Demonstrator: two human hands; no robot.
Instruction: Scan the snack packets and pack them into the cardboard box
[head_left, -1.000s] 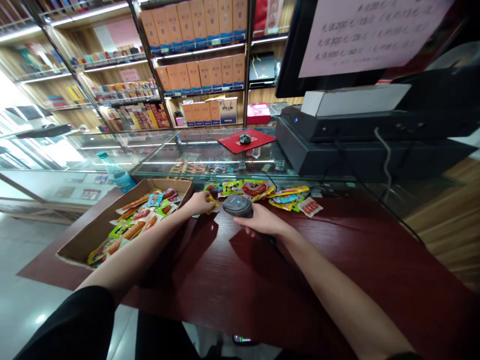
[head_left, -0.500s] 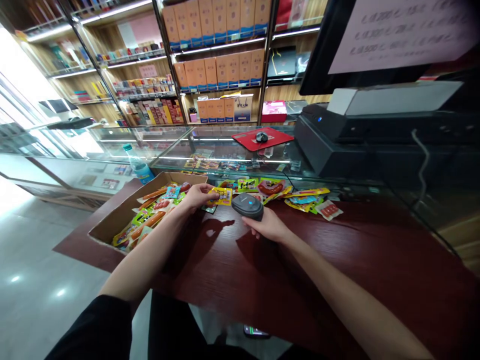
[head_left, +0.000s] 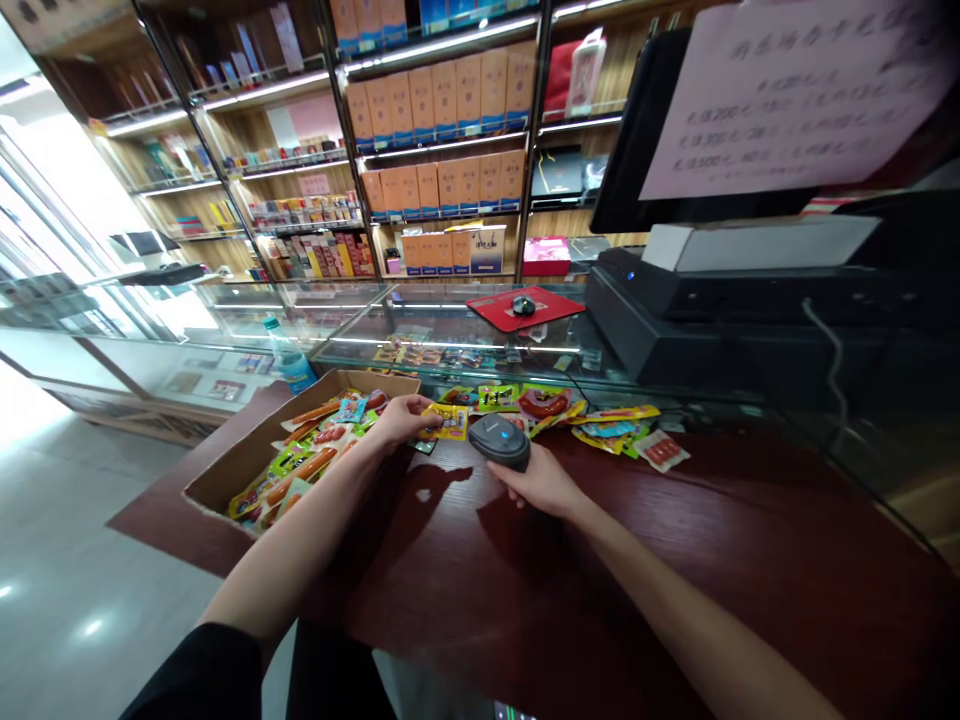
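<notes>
Snack packet [head_left: 448,420], yellow and flat, sits pinched in the left hand [head_left: 401,418] just left of the scanner [head_left: 501,441]; it looks light, limp and slick, best held by its sealed edge. The right hand [head_left: 541,482] is wrapped around the scanner's handle, forearm stretched over the red-brown counter [head_left: 675,560].

Glossy plastic snack packet [head_left: 448,420]; matt grey plastic scanner [head_left: 501,441]; polished dark-red wood tabletop [head_left: 600,560]; rough cardboard box [head_left: 225,470].
</notes>
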